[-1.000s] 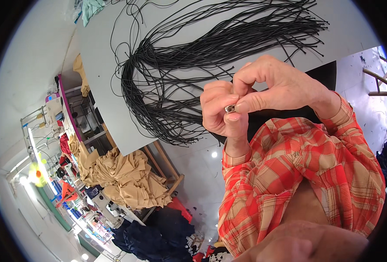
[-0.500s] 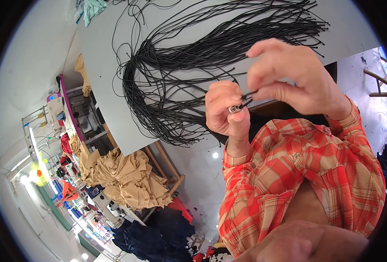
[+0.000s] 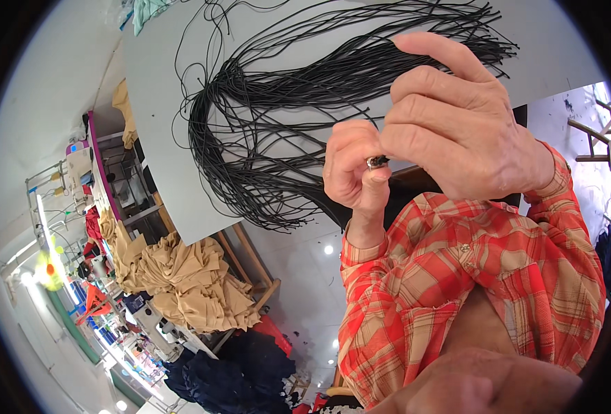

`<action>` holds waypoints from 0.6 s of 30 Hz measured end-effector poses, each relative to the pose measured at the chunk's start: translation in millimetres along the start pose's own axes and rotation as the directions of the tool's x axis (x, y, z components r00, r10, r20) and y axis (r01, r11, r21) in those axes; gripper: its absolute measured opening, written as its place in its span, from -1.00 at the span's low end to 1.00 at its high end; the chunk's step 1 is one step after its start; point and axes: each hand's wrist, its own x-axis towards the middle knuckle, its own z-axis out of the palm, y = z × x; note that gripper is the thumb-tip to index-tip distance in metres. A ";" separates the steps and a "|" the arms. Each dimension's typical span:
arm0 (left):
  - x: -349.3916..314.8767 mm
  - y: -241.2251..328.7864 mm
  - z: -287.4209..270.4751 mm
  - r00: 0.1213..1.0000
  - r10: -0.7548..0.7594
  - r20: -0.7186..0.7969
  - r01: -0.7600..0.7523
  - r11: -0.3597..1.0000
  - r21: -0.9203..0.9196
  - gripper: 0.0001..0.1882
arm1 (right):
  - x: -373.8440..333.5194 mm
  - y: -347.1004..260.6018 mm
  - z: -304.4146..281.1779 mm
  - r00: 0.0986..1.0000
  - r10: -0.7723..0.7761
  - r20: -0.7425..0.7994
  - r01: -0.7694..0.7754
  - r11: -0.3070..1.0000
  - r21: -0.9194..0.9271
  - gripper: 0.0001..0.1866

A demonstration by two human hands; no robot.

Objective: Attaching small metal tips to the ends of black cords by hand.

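Observation:
My left hand [image 3: 353, 165] is closed in a pinch around a small silvery metal cord stopper [image 3: 376, 161]; a short piece of black cord comes out of its right side. Close against it, my right hand [image 3: 450, 127] has its back turned up, with the index finger lifted and the other fingers curled over the cord. The tip of its thumb is hidden behind the hand. Beyond both hands, a large bundle of thin black cords [image 3: 333, 76] lies bent in a curve, many ends knotted.
The cords rest on a grey table [image 3: 167, 165]. A heap of tan cloth [image 3: 195, 276] sits left of my arms, with dark navy cloth [image 3: 229, 376] below it. Sewing machines [image 3: 157, 324] stand along the left. A wooden stool [image 3: 592, 138] is at the far right.
My right hand has turned over and moved in against my left fingertips, covering the cord that showed between them. My left hand still pinches the metal stopper.

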 end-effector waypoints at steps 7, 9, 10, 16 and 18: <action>1.7 4.2 -1.8 0.998 -0.047 0.039 0.045 0.997 0.058 -0.62 | -7.4 5.1 9.4 0.991 -0.130 -0.011 0.128 0.987 -0.093 -0.79; 1.4 4.7 -1.3 0.997 -0.076 0.032 0.074 0.995 0.068 -0.62 | -6.7 5.8 10.4 0.986 -0.166 0.011 0.166 0.978 -0.125 -0.78; 1.1 5.3 -0.7 0.994 -0.106 0.030 0.104 0.992 0.077 -0.62 | -6.0 5.8 10.6 0.982 -0.188 0.019 0.188 0.974 -0.128 -0.79; 0.8 4.0 -5.2 0.990 -0.104 0.092 0.094 0.990 0.108 -0.63 | -2.7 5.3 11.4 0.968 -0.245 0.048 0.248 0.967 -0.063 -0.79; 2.2 0.4 -4.5 0.992 -0.095 0.082 0.088 0.992 0.089 -0.65 | -1.1 7.9 9.0 0.962 -0.260 0.079 0.265 0.963 -0.054 -0.80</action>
